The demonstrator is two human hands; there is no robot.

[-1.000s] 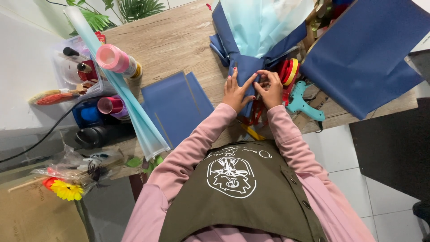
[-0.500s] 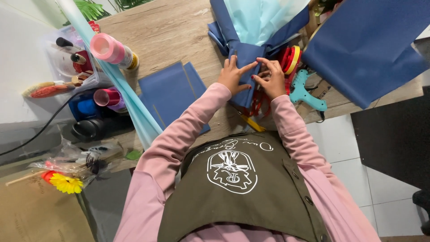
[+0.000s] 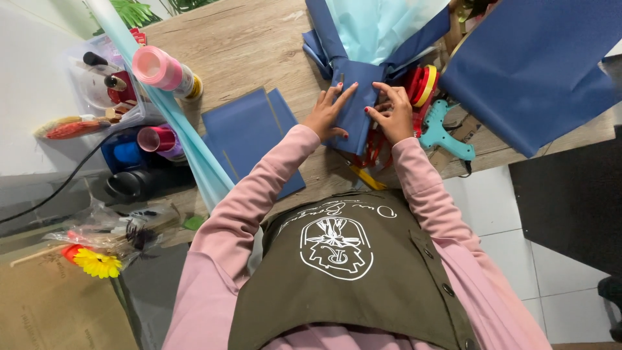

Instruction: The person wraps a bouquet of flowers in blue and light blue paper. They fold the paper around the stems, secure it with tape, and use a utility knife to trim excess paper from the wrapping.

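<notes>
Left hand (image 3: pixel 329 115) lies flat, fingers spread, pressing the dark blue wrapped bouquet (image 3: pixel 357 104) at the desk's (image 3: pixel 253 45) six o'clock edge. Since half a second ago it has barely shifted. Right hand (image 3: pixel 391 114), at three o'clock of the wrap, pinches its fold; folding apparently continues.
</notes>
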